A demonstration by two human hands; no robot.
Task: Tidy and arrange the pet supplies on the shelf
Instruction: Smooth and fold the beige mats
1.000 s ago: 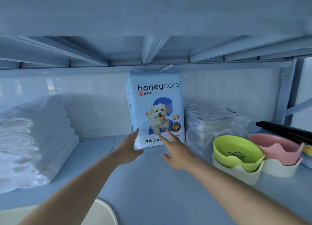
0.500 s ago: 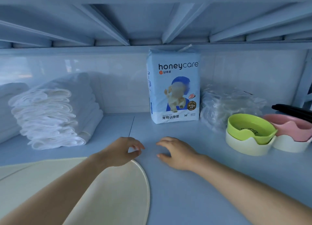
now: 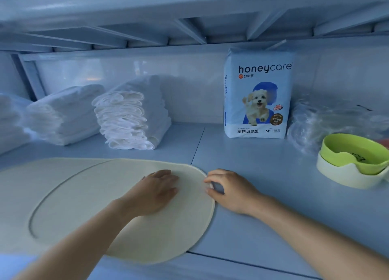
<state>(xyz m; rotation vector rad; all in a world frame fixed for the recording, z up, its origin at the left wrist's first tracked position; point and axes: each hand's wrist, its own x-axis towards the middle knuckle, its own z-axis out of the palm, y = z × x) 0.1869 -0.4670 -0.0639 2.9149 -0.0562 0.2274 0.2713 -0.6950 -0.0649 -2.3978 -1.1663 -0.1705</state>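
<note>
A cream oval mat (image 3: 84, 195) lies flat on the pale blue shelf (image 3: 273, 206), reaching from the left edge to the middle. My left hand (image 3: 155, 191) rests palm down on the mat's right part, fingers straight. Beside it, my right hand (image 3: 231, 189) has curled fingertips and thumb at the mat's right rim and seems to pinch it. A blue-and-white honeycare training-pad pack (image 3: 259, 94) stands upright against the back wall, apart from both hands.
Two stacks of folded white pads (image 3: 130, 119) (image 3: 63, 113) sit at the back left. Right of the pack lies a crumpled clear plastic bag (image 3: 328, 122). A green bowl (image 3: 353, 153) in a white holder (image 3: 345, 176) stands at the right. The upper shelf's underside (image 3: 189, 27) hangs low overhead.
Both hands drew back from the pad pack toward the front. The view swung left, and my left hand now lies on the mat with my right hand at its rim.
</note>
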